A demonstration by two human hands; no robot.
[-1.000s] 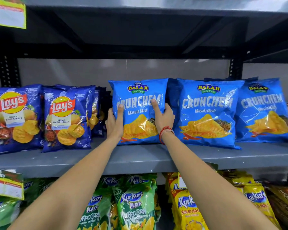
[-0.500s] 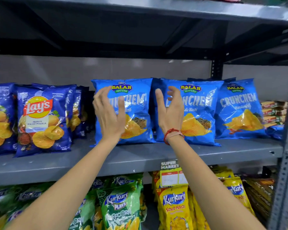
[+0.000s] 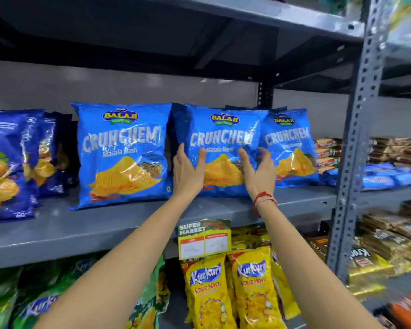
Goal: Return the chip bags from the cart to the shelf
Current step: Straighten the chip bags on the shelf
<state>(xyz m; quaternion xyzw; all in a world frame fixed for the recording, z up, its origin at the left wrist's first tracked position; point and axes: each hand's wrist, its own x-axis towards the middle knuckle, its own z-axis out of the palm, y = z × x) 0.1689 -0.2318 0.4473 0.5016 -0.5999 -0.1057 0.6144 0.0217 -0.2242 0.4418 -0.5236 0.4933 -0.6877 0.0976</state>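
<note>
Three light-blue Crunchem chip bags stand upright in a row on the grey shelf (image 3: 81, 231). The left bag (image 3: 121, 155) stands free, untouched. Both hands are at the middle bag (image 3: 223, 138): my left hand (image 3: 188, 174) lies flat against its lower left side with fingers spread, and my right hand (image 3: 259, 172), with a red thread at the wrist, is cupped at its lower right edge. Neither hand has closed around it. The right bag (image 3: 292, 148) stands partly behind the middle one. No cart is in view.
Dark-blue Lay's bags (image 3: 7, 167) fill the shelf's left end. Below hang yellow Kurkure packs (image 3: 226, 290), green Kurkure packs (image 3: 45, 302) and a price label (image 3: 204, 238). A perforated grey upright post (image 3: 358, 129) stands at the right, with biscuit packs (image 3: 328, 153) beyond it.
Both hands let go of the left Crunchem bag, which stays on the shelf, and moved right to the middle bag. The view also swung to the right.
</note>
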